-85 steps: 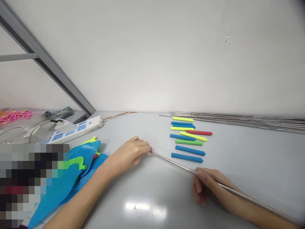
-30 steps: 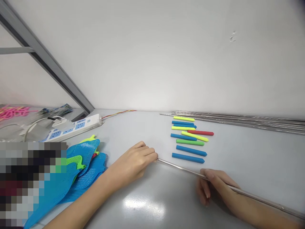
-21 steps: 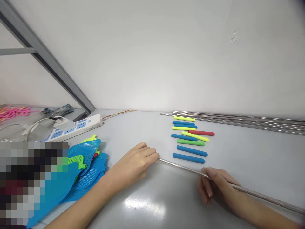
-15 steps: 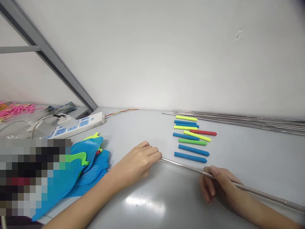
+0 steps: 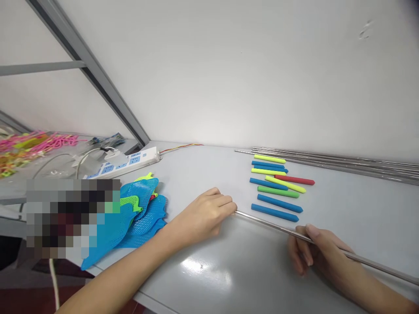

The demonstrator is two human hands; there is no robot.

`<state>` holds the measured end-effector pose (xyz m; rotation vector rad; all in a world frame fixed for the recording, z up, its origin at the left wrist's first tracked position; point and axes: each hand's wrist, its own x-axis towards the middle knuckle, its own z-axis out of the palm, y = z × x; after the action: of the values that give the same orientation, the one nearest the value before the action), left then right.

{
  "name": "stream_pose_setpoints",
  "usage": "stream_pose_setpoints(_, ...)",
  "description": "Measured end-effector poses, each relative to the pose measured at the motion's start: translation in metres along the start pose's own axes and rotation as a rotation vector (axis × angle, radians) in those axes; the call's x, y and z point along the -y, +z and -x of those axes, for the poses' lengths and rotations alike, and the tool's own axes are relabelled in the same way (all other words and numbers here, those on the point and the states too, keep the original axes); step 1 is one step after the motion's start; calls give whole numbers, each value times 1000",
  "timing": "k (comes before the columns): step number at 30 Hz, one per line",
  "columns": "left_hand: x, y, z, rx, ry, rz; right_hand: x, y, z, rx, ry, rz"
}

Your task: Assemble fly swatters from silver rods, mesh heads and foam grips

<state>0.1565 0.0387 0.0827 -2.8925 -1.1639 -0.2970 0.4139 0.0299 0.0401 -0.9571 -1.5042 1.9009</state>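
My left hand [image 5: 209, 213] is closed, its fingers wrapped round the left end of a thin metal rod [image 5: 268, 223], whose tip they hide. Farther along, my right hand [image 5: 322, 253] pinches the same rod between thumb and fingers. The rod slants down and leaves the view at the right edge. Beyond it lie several coloured tubes with pointed ends: blue ones [image 5: 275, 213], yellow ones [image 5: 269, 172], a green one [image 5: 278, 192] and a red one [image 5: 296, 180]. Left of my left hand is a pile of blue perforated fly swatter heads [image 5: 147, 224], with some green among them.
Along the wall at the back right lies a bundle of metal rods [image 5: 343, 161]. A white power strip [image 5: 149, 156] with plugged-in cables stands at the back left. Pink and yellow strands [image 5: 55, 144] lie beyond a grey metal frame post [image 5: 104, 83]. A pixelated patch covers part of the left side.
The whole view has shifted, so the scene sits farther right and more of the left side shows. Both hands keep their hold on the rod, with little visible change in grip.
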Motion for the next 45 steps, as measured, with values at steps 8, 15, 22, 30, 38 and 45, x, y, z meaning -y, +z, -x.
stream_pose_setpoints(8,-2,2,0,0,-10,18,-1,-1,0,4,-4,-22)
stream_pose_setpoints(15,-2,5,0,-29,-6,34,-3,-2,0,21,-30,-54)
stream_pose_setpoints(22,-4,4,0,-31,-29,57,-2,-1,0,10,-16,-12)
stream_pose_setpoints(30,-6,5,0,-21,-36,53,-3,-1,-2,6,-17,24)
stream_pose_setpoints(38,-8,8,1,-30,-47,67,-9,-2,-2,21,-50,-47)
stream_pose_setpoints(45,-9,8,1,-42,-44,54,-5,-2,-1,20,-53,-17)
